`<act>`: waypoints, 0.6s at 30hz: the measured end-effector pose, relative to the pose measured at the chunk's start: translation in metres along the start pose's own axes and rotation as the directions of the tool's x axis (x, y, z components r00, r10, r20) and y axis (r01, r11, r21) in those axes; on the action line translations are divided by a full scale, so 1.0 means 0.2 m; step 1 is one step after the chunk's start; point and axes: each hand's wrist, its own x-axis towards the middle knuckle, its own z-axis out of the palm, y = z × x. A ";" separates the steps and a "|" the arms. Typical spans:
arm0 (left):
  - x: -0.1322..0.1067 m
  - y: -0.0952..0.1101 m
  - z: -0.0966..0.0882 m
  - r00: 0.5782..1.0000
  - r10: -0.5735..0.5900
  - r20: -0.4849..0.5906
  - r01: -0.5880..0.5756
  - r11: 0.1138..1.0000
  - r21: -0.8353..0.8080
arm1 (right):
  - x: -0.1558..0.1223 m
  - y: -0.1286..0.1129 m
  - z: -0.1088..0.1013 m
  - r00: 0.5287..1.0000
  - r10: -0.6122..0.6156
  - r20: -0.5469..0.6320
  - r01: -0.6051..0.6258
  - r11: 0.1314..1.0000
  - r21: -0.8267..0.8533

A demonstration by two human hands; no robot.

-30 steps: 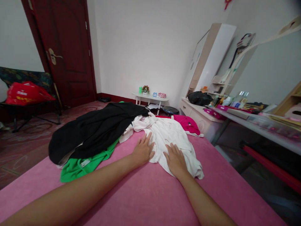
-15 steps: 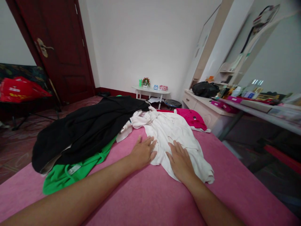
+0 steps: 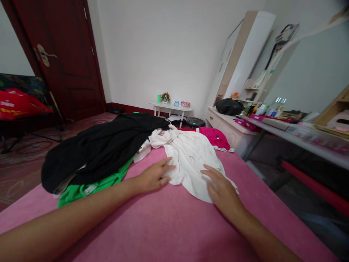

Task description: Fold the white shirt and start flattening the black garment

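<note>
A white garment (image 3: 191, 160) lies crumpled on the pink bed (image 3: 169, 225), spread from near the middle of the bed toward its far edge. The left hand (image 3: 152, 175) rests on the near left edge of this garment, fingers stretched out flat and loose, gripping nothing. The right hand (image 3: 222, 187) lies on the garment's near right corner, palm down with fingers spread and released; it looks slightly blurred. Both bare forearms reach in from the bottom of the view across the bed's surface.

Just left of the white garment, and touching its bunched far end, lies a large black garment (image 3: 103, 145) that overlaps a green garment (image 3: 92, 185) beneath it. Behind the white garment, at the bed's far edge, sits a bright pink garment (image 3: 215, 137). Beyond the bed stand a small white counter (image 3: 170, 107) against the wall with small items on it, a dark red door (image 3: 62, 58) to the left, and a cluttered counter (image 3: 286, 127) along the right side.
</note>
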 end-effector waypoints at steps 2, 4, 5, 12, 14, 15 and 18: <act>-0.10 0.00 -0.06 0.996 0.092 0.013 -0.092 0.994 -0.055 | -0.10 0.09 -0.12 0.996 0.001 -0.090 -0.002 1.000 -0.010; -0.16 0.00 -0.09 0.994 0.113 0.012 -0.112 0.992 -0.056 | -0.19 0.19 -0.19 0.994 0.059 -0.089 -0.060 0.998 -0.010; -0.16 0.00 -0.10 0.994 0.106 0.011 -0.105 0.994 -0.041 | -0.22 0.23 -0.20 0.993 0.100 -0.062 -0.100 0.995 0.008; 0.05 0.03 -0.06 0.991 0.116 0.070 -0.129 0.967 0.219 | -0.19 0.31 -0.05 0.982 0.191 -0.014 -0.188 0.977 0.097; 0.09 0.05 -0.08 0.992 0.102 0.070 -0.117 0.953 0.278 | -0.14 0.30 -0.06 0.988 0.145 -0.044 -0.138 0.982 0.126; 0.10 0.06 -0.10 0.994 0.092 0.063 -0.106 0.949 0.297 | -0.12 0.30 -0.08 0.990 0.131 -0.053 -0.122 0.981 0.152; 0.07 0.14 -0.26 0.996 0.086 0.003 -0.082 0.946 0.314 | -0.08 0.27 -0.20 0.984 0.106 -0.143 -0.072 0.971 0.226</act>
